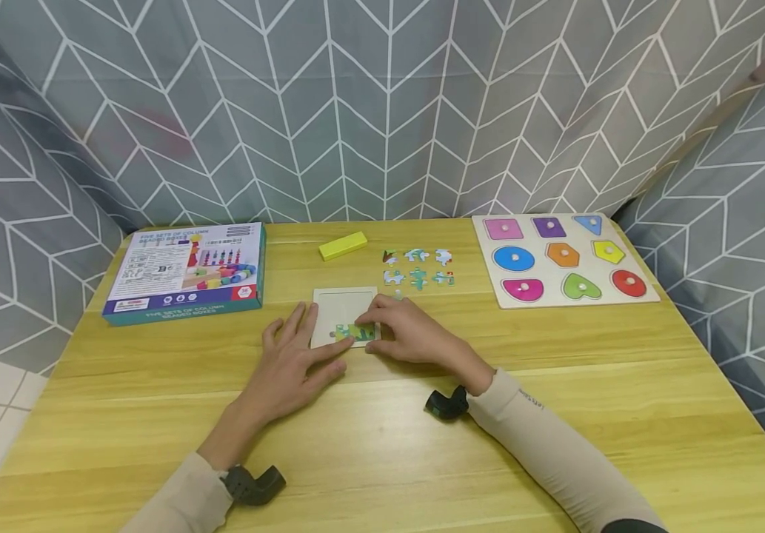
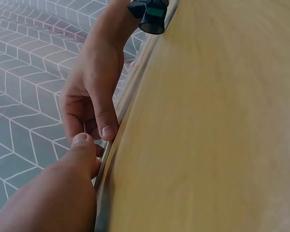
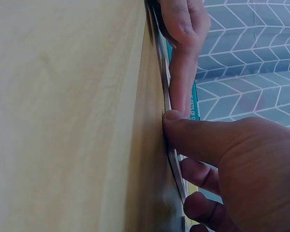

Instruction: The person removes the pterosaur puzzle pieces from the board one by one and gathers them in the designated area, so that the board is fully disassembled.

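A pale, square puzzle tray (image 1: 344, 299) lies flat on the table, with joined green and yellow puzzle pieces (image 1: 343, 331) along its near edge. My left hand (image 1: 293, 360) spreads over the tray's left side, its index fingertip touching the pieces. Bent fingers of my right hand (image 1: 415, 330) rest at the tray's right side, thumb by the near corner. Whether they pinch a piece is hidden. In the right wrist view, the right thumb (image 3: 203, 135) meets the left index finger (image 3: 182, 82) at the tray's edge. Several loose puzzle pieces (image 1: 418, 277) lie behind the right hand.
A yellow block (image 1: 343, 246) lies behind the tray. To the left is a beaded-toy box (image 1: 185, 270); to the right, a knobbed shape board (image 1: 562, 260). Grey patterned curtain (image 1: 382, 111) hangs along the back of the wooden table (image 1: 382, 459).
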Demonstrator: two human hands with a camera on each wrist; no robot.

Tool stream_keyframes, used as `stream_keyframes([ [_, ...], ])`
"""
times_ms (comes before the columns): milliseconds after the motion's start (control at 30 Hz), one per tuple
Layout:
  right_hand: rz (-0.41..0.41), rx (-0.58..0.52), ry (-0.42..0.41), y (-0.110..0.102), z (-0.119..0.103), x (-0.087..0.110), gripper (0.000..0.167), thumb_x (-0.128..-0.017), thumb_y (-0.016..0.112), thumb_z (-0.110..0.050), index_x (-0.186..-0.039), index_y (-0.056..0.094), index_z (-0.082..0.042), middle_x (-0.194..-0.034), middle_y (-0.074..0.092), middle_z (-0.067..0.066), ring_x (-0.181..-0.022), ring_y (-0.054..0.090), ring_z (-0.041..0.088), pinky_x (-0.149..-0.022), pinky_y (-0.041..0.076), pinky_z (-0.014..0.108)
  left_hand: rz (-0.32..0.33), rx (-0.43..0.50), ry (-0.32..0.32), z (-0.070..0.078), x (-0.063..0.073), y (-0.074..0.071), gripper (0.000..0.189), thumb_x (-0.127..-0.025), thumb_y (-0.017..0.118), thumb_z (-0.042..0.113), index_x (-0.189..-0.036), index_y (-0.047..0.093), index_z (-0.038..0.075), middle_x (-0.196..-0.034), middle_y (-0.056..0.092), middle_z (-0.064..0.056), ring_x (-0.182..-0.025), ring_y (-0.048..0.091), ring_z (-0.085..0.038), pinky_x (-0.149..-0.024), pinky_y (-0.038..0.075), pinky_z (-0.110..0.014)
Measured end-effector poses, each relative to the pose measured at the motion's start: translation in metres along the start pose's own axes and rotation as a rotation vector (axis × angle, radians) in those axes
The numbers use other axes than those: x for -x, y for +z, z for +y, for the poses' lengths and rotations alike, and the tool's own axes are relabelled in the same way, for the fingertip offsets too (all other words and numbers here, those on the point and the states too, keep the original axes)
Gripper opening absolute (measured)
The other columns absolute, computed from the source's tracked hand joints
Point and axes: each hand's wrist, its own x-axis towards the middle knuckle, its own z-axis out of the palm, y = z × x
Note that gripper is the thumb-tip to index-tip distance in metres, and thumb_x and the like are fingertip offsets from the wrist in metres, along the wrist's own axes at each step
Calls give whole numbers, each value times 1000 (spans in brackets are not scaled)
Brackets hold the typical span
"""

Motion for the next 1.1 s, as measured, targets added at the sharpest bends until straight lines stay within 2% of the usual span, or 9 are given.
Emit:
stream_keyframes([
  [233, -7, -22, 5, 3, 2, -1, 40, -90, 79, -26, -127, 71, -14, -113, 65, -1, -90, 54, 10, -83, 41, 29, -8, -14, 31, 1, 1, 1, 42, -101, 55, 53, -142, 56, 46, -168, 21, -24, -157, 15, -43, -117, 13, -65],
  [533, -25, -21, -9, 0, 2, -1, 45, -90, 77, -20, -134, 67, -15, -116, 65, -1, -85, 51, 11, -78, 43, 27, -92, -34, -2, 6, 3, 2, 47, -104, 44, 57, -150, 43, 49, -169, 9, -26, -158, 3, -45, -119, 5, -68],
  [700, -37, -55, -7, -3, 7, -1, 43, -92, 70, -11, -135, 66, -13, -113, 66, 0, -81, 50, 12, -74, 45, 25, -122, -26, -12, 8, 2, 1, 48, -104, 40, 58, -152, 39, 50, -170, 4, -24, -159, -2, -44, -119, 1, -69],
  [867, -22, -58, -14, -5, 6, -4, 36, -97, 61, -3, -131, 68, -11, -111, 68, 2, -86, 55, 12, -80, 49, 27, -141, -25, -16, 9, 2, 0, 49, -104, 40, 58, -153, 38, 50, -170, 3, -24, -159, -4, -43, -120, 0, -69],
  [1100, -12, -43, -38, -4, 2, -13, 32, -98, 63, -2, -126, 73, -14, -108, 67, 2, -87, 56, 11, -78, 49, 25, -136, -29, -14, 8, 4, 0, 49, -104, 42, 57, -152, 39, 50, -170, 4, -24, -159, -4, -43, -119, 0, -69],
])
